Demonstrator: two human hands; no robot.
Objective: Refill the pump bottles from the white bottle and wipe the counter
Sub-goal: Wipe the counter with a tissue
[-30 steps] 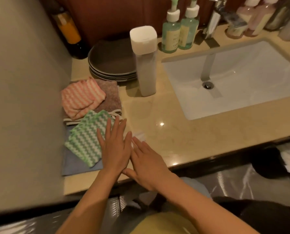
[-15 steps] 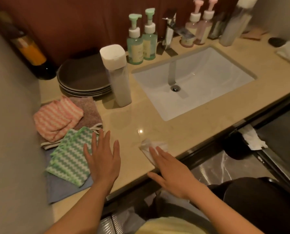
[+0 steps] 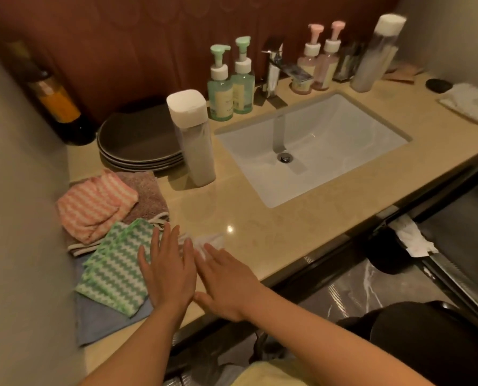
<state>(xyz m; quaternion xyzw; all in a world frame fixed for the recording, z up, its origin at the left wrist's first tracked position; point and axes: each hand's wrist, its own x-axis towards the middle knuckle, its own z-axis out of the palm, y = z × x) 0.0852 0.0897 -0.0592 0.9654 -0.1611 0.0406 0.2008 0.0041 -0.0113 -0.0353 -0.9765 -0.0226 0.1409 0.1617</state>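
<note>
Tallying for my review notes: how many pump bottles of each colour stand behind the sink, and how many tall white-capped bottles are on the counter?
Green pump bottles: 2
Pink pump bottles: 2
Tall white-capped bottles: 2
Total: 6

Dim warm light, counter (image 3: 260, 227) glare, blurred edges

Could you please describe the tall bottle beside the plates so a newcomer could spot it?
Start at the sink. Just left of it, right beside the stacked grey plates, stands the tall bottle. Unlike the green pump bottles behind it, it has a square white cap and no pump.
</note>
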